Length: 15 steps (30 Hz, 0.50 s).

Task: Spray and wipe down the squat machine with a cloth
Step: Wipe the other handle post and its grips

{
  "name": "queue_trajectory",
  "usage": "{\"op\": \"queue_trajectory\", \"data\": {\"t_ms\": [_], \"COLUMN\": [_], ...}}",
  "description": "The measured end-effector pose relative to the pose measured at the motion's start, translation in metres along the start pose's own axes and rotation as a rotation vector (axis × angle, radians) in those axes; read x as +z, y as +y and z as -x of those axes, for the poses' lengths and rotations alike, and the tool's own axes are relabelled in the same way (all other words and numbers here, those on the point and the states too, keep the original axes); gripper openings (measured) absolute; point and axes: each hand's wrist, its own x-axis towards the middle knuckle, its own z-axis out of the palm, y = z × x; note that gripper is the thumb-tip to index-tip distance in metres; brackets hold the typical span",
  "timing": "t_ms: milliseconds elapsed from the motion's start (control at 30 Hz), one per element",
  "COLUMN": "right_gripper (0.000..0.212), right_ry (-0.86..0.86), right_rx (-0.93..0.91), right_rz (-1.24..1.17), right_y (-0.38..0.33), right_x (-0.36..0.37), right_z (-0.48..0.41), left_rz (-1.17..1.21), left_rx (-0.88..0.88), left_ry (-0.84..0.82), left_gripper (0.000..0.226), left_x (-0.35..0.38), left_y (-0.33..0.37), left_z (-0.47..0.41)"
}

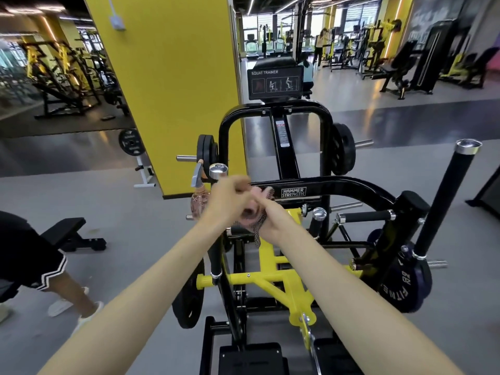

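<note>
The black and yellow squat machine (293,192), labelled Hammer Strength, stands straight ahead of me. Both my arms reach out over it and meet just in front of its top crossbar. My left hand (230,198) is curled into a fist and grips one end of a pink and grey mesh cloth (258,228). My right hand (273,217) grips the same cloth from the other side, and a tail of it hangs below. A pink clear spray bottle (198,201) with a grey trigger hangs just left of my left hand, by a chrome-capped handle (217,170). What holds the bottle is hidden.
A person in black shorts (32,261) stands at the left beside a black bench (67,234). A yellow pillar (173,90) rises behind the machine. A tall black handle (443,201) and weight plates (405,282) are at the right. Other gym machines fill the background.
</note>
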Motion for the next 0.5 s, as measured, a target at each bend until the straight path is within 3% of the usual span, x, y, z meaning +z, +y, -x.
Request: {"op": "queue_trajectory", "data": {"t_ms": [33,133,233,300,367,500], "right_gripper": [0.006,0.036,0.042,0.03,0.01,0.02], "right_ry": [0.053,0.165,0.142,0.124,0.125,0.136], "right_rx": [-0.03,-0.115,-0.194,-0.246,-0.305,-0.443], "right_rz": [0.064,0.185,0.241,0.219,0.23,0.369], "right_y": [0.0,-0.005,-0.013,-0.018,-0.019,-0.007], "right_x": [0.003,0.014,0.04,0.055,0.062,0.057], "right_z": [-0.003,-0.013,-0.016,-0.019,-0.022,-0.028], "left_rz": [-0.02,-0.214,-0.345,-0.319,-0.306,-0.215], "left_rx": [0.073,0.21,0.149,0.114,0.097,0.042], "left_ry": [0.146,0.438,0.28,0.146,0.131,0.13], "left_gripper": [0.034,0.029,0.031,0.038,0.054,0.054], "left_x": [-0.009,-0.037,-0.046,-0.043,-0.036,-0.027], "left_y": [0.003,0.007,-0.008,-0.016,-0.022,-0.028], "left_z": [-0.002,-0.016,-0.046,-0.061,-0.07,-0.077]}}
